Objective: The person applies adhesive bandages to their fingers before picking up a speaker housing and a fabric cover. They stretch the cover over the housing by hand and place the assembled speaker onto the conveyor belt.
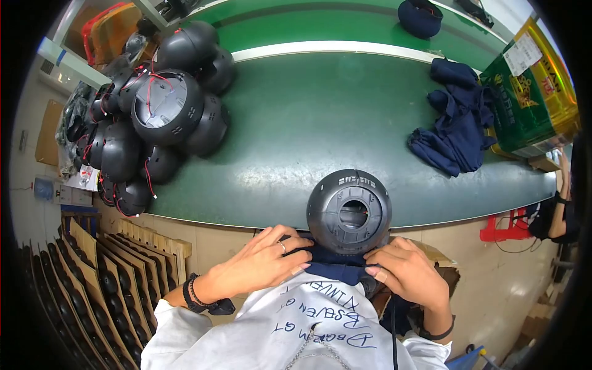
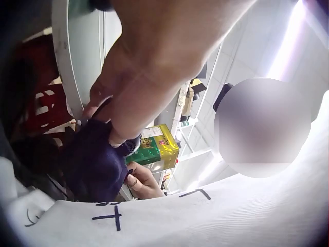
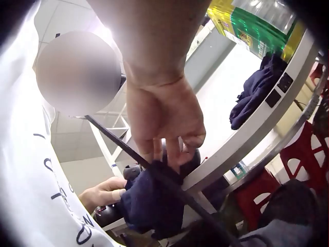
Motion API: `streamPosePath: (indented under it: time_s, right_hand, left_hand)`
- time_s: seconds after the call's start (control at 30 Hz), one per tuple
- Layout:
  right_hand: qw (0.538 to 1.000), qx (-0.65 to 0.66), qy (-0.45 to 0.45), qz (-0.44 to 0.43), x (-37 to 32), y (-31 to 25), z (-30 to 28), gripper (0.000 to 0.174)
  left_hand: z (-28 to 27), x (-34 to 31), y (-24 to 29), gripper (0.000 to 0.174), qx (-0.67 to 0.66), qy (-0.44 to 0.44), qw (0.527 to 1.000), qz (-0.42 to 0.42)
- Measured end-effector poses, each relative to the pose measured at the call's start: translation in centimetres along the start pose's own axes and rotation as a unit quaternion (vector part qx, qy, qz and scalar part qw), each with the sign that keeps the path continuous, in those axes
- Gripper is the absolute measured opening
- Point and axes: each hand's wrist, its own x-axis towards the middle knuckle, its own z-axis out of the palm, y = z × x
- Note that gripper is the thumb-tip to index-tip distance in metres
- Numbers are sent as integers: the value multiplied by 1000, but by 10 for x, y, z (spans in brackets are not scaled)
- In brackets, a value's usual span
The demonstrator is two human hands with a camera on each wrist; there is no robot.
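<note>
A black round shell (image 1: 320, 213) with a round opening sits at the near edge of the green table, its opening facing up toward the head camera. Just below it, a navy cloth (image 1: 336, 270) is stretched between both hands in front of the white shirt. My left hand (image 1: 262, 259), with a ring and dark wristbands, pinches the cloth's left side. On the other side, my right hand (image 1: 410, 271) pinches the cloth near the shell's lower right. The same cloth (image 3: 151, 206) hangs bunched below the right fingers in the right wrist view. The shell's underside is hidden.
Black shells with red wires (image 1: 166, 105) are piled at the table's left. Loose navy cloths (image 1: 456, 123) lie at right beside a green and yellow tin (image 1: 524, 98). Cardboard dividers (image 1: 117, 277) stand lower left; a red stool (image 1: 502, 228) and another person's arm (image 1: 560, 213) are at right.
</note>
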Motion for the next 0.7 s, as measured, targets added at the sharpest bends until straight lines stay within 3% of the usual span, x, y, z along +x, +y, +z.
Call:
streamPosePath:
  time_s: [0.1, 0.17, 0.2, 0.27, 0.33, 0.4, 0.47, 0.5, 0.53, 0.6, 0.63, 0.7]
  right_hand:
    - [999, 40, 28, 18, 2, 2, 2, 17]
    - [992, 57, 110, 11, 3, -1, 5, 15]
    - [992, 57, 109, 11, 4, -2, 8, 15]
    - [973, 82, 214, -3, 6, -1, 18, 19]
    - [965, 86, 248, -10, 10, -2, 24, 21]
    - [955, 90, 282, -16, 13, 1, 32, 23]
    - [929, 74, 361, -33, 16, 9, 47, 28]
    - [929, 66, 365, -16, 12, 13, 55, 41]
    - [928, 68, 365, -15, 20, 17, 57, 41]
    - [888, 62, 449, -74, 41, 26, 56, 54]
    - [908, 79, 403, -80, 42, 34, 59, 59]
    - [901, 82, 410, -110, 48, 48, 63, 57]
  left_hand:
    - [6, 2, -7, 21, 13, 37, 999, 18]
    - [11, 5, -9, 20, 16, 64, 998, 21]
    - [14, 7, -8, 19, -16, 114, 993, 26]
    - [23, 11, -9, 18, -49, 162, 985, 28]
    - [33, 15, -13, 21, -110, 250, 961, 36]
    - [37, 18, -11, 19, -123, 247, 961, 14]
    - [43, 32, -10, 20, -72, 380, 922, 22]
    - [52, 37, -18, 22, -138, 383, 912, 48]
    - [59, 42, -22, 22, -137, 382, 913, 47]
    - [68, 51, -27, 22, -244, 405, 879, 65]
    - [69, 53, -31, 22, -203, 392, 895, 68]
    - [69, 59, -34, 21, -175, 412, 892, 70]
